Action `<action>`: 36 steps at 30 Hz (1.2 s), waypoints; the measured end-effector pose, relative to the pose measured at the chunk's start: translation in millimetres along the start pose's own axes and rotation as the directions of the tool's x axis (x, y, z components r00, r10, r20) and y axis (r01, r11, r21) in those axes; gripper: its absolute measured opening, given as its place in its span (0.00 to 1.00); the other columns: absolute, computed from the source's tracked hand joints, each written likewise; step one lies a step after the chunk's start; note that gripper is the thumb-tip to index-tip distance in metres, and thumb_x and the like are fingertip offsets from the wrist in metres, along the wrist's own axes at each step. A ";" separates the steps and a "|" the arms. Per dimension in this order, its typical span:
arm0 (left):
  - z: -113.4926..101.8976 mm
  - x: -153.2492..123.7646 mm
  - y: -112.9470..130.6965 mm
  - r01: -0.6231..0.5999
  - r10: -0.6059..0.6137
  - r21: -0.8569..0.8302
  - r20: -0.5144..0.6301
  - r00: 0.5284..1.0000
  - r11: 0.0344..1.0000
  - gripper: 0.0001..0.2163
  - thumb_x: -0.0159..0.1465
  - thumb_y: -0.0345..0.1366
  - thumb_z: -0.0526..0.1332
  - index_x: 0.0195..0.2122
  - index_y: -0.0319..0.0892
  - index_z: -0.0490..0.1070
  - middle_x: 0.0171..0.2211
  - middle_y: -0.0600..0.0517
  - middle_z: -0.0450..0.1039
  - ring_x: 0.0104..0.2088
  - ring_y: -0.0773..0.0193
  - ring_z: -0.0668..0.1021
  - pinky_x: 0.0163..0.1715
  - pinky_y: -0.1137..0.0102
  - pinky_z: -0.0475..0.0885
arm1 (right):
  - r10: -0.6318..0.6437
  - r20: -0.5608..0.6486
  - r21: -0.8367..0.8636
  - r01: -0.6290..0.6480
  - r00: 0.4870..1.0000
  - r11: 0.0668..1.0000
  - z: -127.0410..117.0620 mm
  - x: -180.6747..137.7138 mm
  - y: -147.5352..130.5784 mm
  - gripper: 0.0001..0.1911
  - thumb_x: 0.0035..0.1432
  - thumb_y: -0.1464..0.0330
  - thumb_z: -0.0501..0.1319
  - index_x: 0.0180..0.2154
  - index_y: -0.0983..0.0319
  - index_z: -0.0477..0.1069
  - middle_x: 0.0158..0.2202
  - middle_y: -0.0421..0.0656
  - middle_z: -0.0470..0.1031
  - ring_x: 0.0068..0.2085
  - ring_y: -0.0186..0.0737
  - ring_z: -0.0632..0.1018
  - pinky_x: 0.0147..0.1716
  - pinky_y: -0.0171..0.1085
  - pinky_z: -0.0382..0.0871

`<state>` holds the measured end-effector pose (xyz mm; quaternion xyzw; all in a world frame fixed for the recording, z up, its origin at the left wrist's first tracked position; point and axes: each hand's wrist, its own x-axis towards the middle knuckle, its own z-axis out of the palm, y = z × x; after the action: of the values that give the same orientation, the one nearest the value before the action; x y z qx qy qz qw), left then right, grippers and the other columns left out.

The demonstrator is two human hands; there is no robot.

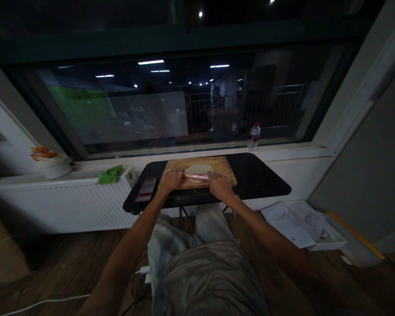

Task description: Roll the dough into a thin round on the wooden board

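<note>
A round, flat sheet of pale dough (pixel 199 168) lies on a wooden cutting board (pixel 224 165). Across its near part runs a slim pinkish rolling pin (pixel 196 177) with a shiny surface and some red on it. My left hand (pixel 173 179) is closed round the left end of the pin, at the board's left side. Its right end is gripped by my right hand (pixel 220 184), over the board's near right part. Both hands hide the pin's ends, and the fingers show only in part.
The board rests on a small black folding table (pixel 260 177) with white specks near its front edge. A phone-like flat thing (pixel 146 189) lies at left. On the sill stands a water bottle (pixel 254 137). A green cloth (pixel 110 174) lies on the radiator (pixel 69 206); white foam trays (pixel 299 224) are on the floor.
</note>
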<state>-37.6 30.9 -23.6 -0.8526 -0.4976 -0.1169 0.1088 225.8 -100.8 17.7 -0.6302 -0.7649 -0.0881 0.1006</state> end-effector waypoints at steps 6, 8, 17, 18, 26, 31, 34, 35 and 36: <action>-0.3 -19.7 7.1 0.106 -0.113 -0.096 -0.077 0.991 0.990 0.24 0.83 0.39 0.46 0.73 0.44 0.73 0.75 0.43 0.72 0.79 0.46 0.68 0.76 0.47 0.67 | -0.053 -0.061 0.027 0.055 0.997 0.998 8.6 4.3 8.3 0.32 0.77 0.73 0.50 0.77 0.71 0.67 0.77 0.58 0.69 0.76 0.53 0.72 0.77 0.48 0.62; -1.0 -18.8 13.4 0.126 -0.135 -0.103 -0.080 0.988 0.987 0.25 0.84 0.42 0.45 0.72 0.43 0.74 0.77 0.41 0.69 0.79 0.43 0.66 0.76 0.44 0.67 | -0.060 -0.061 0.059 0.064 0.996 0.996 10.9 16.4 16.6 0.31 0.82 0.67 0.47 0.76 0.69 0.68 0.76 0.56 0.70 0.76 0.54 0.72 0.77 0.50 0.62; -7.2 9.3 26.8 0.172 -0.177 -0.081 -0.056 0.983 0.982 0.25 0.82 0.37 0.45 0.71 0.39 0.74 0.77 0.36 0.68 0.81 0.34 0.62 0.74 0.30 0.63 | -0.134 0.108 0.046 0.130 0.985 0.990 23.7 91.8 55.0 0.32 0.85 0.59 0.42 0.74 0.62 0.72 0.76 0.52 0.72 0.78 0.55 0.68 0.79 0.54 0.55; -7.0 8.8 27.2 0.149 -0.155 -0.086 -0.075 0.985 0.985 0.25 0.82 0.36 0.46 0.72 0.39 0.74 0.76 0.36 0.69 0.81 0.35 0.61 0.75 0.30 0.62 | -0.133 0.104 0.047 0.129 0.986 0.991 25.7 98.3 56.4 0.32 0.85 0.59 0.42 0.75 0.62 0.71 0.77 0.52 0.70 0.79 0.55 0.67 0.80 0.56 0.54; -0.3 -23.0 32.2 -0.057 0.032 -0.169 -0.149 0.988 0.984 0.23 0.84 0.39 0.46 0.67 0.41 0.77 0.71 0.42 0.77 0.78 0.50 0.69 0.77 0.50 0.66 | -0.142 0.147 -0.007 0.144 0.979 0.990 34.0 111.1 57.6 0.29 0.84 0.64 0.46 0.76 0.62 0.70 0.78 0.50 0.69 0.79 0.50 0.66 0.80 0.50 0.55; -2.8 -39.1 40.1 -0.108 0.074 -0.205 -0.168 0.983 0.973 0.23 0.84 0.39 0.46 0.70 0.39 0.74 0.72 0.40 0.76 0.78 0.52 0.70 0.79 0.52 0.64 | -0.181 0.093 -0.022 0.184 0.979 0.983 25.7 87.0 59.8 0.27 0.84 0.66 0.48 0.73 0.62 0.74 0.74 0.52 0.74 0.74 0.52 0.74 0.74 0.53 0.63; -3.5 -45.9 44.1 -0.140 0.102 -0.219 -0.175 0.979 0.966 0.23 0.83 0.36 0.47 0.72 0.40 0.72 0.73 0.41 0.75 0.79 0.52 0.68 0.79 0.51 0.64 | -0.182 0.043 -0.009 0.183 0.982 0.983 22.7 72.0 59.5 0.28 0.84 0.67 0.46 0.74 0.64 0.72 0.73 0.53 0.75 0.73 0.52 0.75 0.74 0.53 0.63; -3.6 -47.8 45.0 -0.151 0.113 -0.222 -0.173 0.978 0.963 0.23 0.83 0.35 0.48 0.73 0.41 0.72 0.73 0.42 0.75 0.79 0.53 0.68 0.79 0.50 0.64 | -0.177 0.027 -0.007 0.177 0.984 0.984 22.2 67.6 59.3 0.28 0.84 0.67 0.46 0.75 0.65 0.71 0.74 0.53 0.75 0.74 0.52 0.74 0.74 0.53 0.62; -3.7 -49.6 45.6 -0.160 0.124 -0.224 -0.169 0.978 0.961 0.23 0.82 0.34 0.48 0.73 0.42 0.72 0.73 0.43 0.75 0.79 0.53 0.68 0.79 0.50 0.64 | -0.165 0.012 -0.002 0.165 0.986 0.986 21.9 63.5 59.0 0.29 0.85 0.67 0.45 0.75 0.65 0.71 0.74 0.54 0.74 0.74 0.52 0.74 0.75 0.52 0.62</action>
<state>-21.8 -32.9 -38.5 -0.8815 -0.4076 -0.2324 0.0524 271.0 -23.7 13.9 -0.5654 -0.8148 -0.0937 0.0873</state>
